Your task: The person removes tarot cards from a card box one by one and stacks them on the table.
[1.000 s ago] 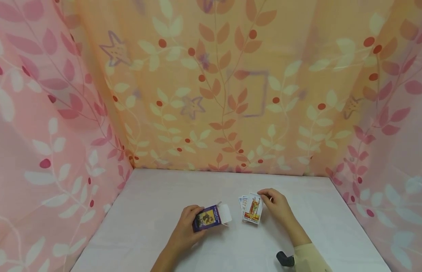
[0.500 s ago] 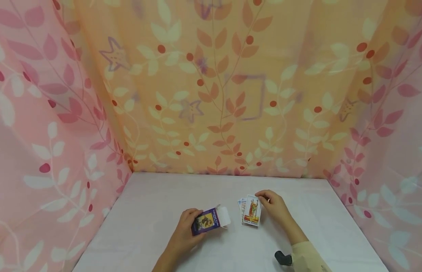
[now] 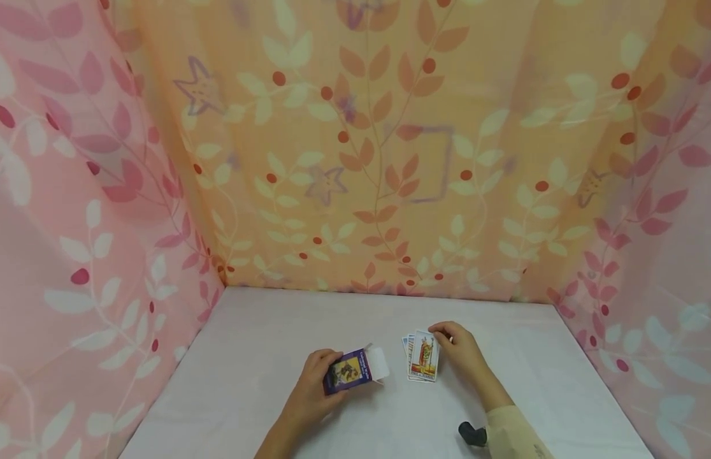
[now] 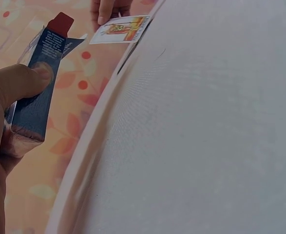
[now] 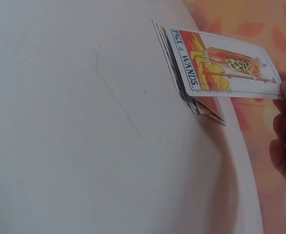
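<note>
My left hand (image 3: 309, 390) grips a purple-blue tarot card box (image 3: 347, 372) by its closed end. The box's white end flap (image 3: 380, 363) stands open, facing right; in the left wrist view my thumb (image 4: 43, 73) lies along the box's dark side. To the right, my right hand (image 3: 462, 352) pinches a corner of the Page of Wands tarot card (image 5: 230, 64) between thumb and fingers. That card is face up and tilted over a small pile of cards (image 5: 208, 109). The pile's left edges fan out slightly from beneath it in the head view.
The cards lie on a white-covered table (image 3: 264, 325). Behind it hangs an orange leaf-patterned curtain (image 3: 309, 223), with pink curtains (image 3: 114, 255) at the sides. Near my right sleeve (image 3: 513, 433) is a small black object (image 3: 472, 435).
My right hand has shifted slightly left with the Page of Wands card, which now stands straighter over the pile in the head view. The left hand and box have barely moved.
</note>
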A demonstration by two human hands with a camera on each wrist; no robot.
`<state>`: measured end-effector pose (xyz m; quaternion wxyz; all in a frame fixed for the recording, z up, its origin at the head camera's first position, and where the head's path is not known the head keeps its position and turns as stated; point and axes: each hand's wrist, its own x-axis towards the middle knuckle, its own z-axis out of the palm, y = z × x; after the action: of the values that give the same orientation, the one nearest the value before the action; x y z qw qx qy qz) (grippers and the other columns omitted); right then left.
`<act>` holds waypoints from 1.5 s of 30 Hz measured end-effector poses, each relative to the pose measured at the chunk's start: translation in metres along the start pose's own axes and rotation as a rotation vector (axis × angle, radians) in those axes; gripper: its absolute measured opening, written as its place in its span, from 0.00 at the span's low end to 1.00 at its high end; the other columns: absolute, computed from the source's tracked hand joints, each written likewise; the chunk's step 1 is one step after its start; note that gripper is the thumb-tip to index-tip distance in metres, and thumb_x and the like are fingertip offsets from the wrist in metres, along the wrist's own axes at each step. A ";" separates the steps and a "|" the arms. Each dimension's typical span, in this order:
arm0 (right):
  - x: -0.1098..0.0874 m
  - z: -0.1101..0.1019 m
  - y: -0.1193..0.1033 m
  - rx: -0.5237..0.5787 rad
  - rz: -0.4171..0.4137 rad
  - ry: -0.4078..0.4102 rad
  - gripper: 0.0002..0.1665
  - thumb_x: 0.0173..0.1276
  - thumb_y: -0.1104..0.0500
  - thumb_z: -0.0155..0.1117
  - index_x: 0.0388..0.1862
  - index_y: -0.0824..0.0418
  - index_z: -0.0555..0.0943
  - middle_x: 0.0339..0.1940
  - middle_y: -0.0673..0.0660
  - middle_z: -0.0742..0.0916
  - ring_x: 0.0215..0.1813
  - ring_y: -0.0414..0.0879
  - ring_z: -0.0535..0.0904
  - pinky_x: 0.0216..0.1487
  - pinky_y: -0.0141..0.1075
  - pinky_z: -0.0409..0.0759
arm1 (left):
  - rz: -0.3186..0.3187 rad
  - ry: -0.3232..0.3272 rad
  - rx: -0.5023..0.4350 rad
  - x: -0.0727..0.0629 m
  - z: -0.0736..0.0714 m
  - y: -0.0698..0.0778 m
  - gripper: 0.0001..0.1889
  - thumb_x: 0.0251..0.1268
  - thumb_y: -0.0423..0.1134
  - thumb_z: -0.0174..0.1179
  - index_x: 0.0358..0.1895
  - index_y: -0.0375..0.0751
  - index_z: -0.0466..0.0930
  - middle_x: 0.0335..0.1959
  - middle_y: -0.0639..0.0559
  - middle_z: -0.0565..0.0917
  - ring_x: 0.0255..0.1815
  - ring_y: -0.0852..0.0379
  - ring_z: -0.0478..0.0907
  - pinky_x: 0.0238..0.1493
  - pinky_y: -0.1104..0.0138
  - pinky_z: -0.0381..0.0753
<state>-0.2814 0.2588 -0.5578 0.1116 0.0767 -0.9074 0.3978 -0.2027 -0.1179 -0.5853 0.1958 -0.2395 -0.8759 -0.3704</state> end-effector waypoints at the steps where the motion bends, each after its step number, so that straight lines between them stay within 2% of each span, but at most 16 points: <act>1: 0.001 0.000 0.000 -0.007 -0.001 -0.003 0.08 0.75 0.63 0.63 0.46 0.54 0.87 0.46 0.52 0.88 0.41 0.45 0.76 0.43 0.37 0.76 | 0.000 -0.002 0.003 0.000 0.000 0.000 0.42 0.44 0.43 0.83 0.68 0.52 0.74 0.63 0.58 0.72 0.63 0.60 0.70 0.64 0.59 0.78; 7: 0.009 0.003 0.000 -0.013 -0.008 -0.013 0.08 0.75 0.62 0.62 0.47 0.55 0.87 0.49 0.54 0.88 0.52 0.51 0.80 0.57 0.51 0.79 | -0.008 -0.007 -0.007 0.000 0.000 0.002 0.42 0.45 0.42 0.82 0.68 0.52 0.73 0.63 0.56 0.72 0.63 0.58 0.70 0.64 0.59 0.79; 11: 0.013 0.008 0.006 -0.014 -0.005 -0.035 0.08 0.76 0.61 0.62 0.47 0.54 0.87 0.49 0.54 0.88 0.55 0.51 0.80 0.61 0.53 0.78 | -0.036 -0.004 -0.012 -0.002 0.001 0.000 0.42 0.44 0.42 0.83 0.68 0.53 0.74 0.63 0.58 0.72 0.63 0.59 0.70 0.64 0.57 0.78; 14: 0.015 0.012 0.010 -0.007 -0.011 -0.041 0.07 0.76 0.60 0.63 0.47 0.54 0.87 0.48 0.53 0.88 0.53 0.49 0.80 0.59 0.51 0.78 | -0.043 -0.002 -0.008 -0.004 0.001 -0.002 0.43 0.43 0.43 0.84 0.68 0.54 0.74 0.63 0.59 0.72 0.64 0.60 0.70 0.65 0.57 0.78; 19: 0.017 0.016 0.016 -0.004 0.002 -0.023 0.07 0.75 0.61 0.63 0.45 0.53 0.87 0.46 0.52 0.88 0.48 0.47 0.79 0.54 0.46 0.77 | 0.000 0.010 -0.019 -0.001 -0.001 -0.002 0.43 0.44 0.42 0.83 0.69 0.52 0.73 0.63 0.57 0.72 0.63 0.58 0.71 0.65 0.58 0.78; 26: 0.024 0.020 0.017 0.034 0.053 -0.058 0.08 0.77 0.60 0.61 0.48 0.55 0.86 0.50 0.55 0.88 0.58 0.52 0.81 0.62 0.52 0.77 | -0.006 0.027 -0.034 0.005 -0.005 -0.001 0.44 0.42 0.41 0.84 0.68 0.51 0.74 0.63 0.58 0.72 0.64 0.60 0.70 0.67 0.57 0.77; 30: 0.025 0.024 0.023 0.024 0.088 -0.078 0.08 0.77 0.60 0.61 0.47 0.54 0.86 0.48 0.54 0.87 0.55 0.50 0.81 0.62 0.52 0.77 | -0.022 0.014 -0.049 0.005 -0.004 -0.001 0.43 0.43 0.41 0.83 0.68 0.52 0.74 0.63 0.59 0.72 0.64 0.60 0.70 0.67 0.56 0.76; 37: 0.026 0.025 0.026 -0.005 0.088 -0.091 0.08 0.77 0.60 0.61 0.47 0.54 0.86 0.46 0.53 0.87 0.53 0.50 0.80 0.62 0.54 0.77 | 0.012 0.021 -0.035 0.005 -0.004 -0.001 0.43 0.43 0.41 0.83 0.68 0.52 0.73 0.63 0.56 0.73 0.63 0.58 0.71 0.66 0.57 0.78; 45: 0.023 0.029 0.032 -0.065 0.080 -0.097 0.06 0.75 0.59 0.64 0.45 0.52 0.87 0.44 0.51 0.87 0.52 0.49 0.81 0.62 0.53 0.77 | -0.028 -0.005 -0.065 0.003 -0.003 0.001 0.42 0.44 0.41 0.83 0.67 0.53 0.74 0.63 0.59 0.72 0.63 0.61 0.70 0.66 0.58 0.78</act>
<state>-0.3155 0.2577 -0.5937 0.0541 0.0559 -0.9265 0.3681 -0.2039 -0.1189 -0.5813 0.1808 -0.2344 -0.8671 -0.4007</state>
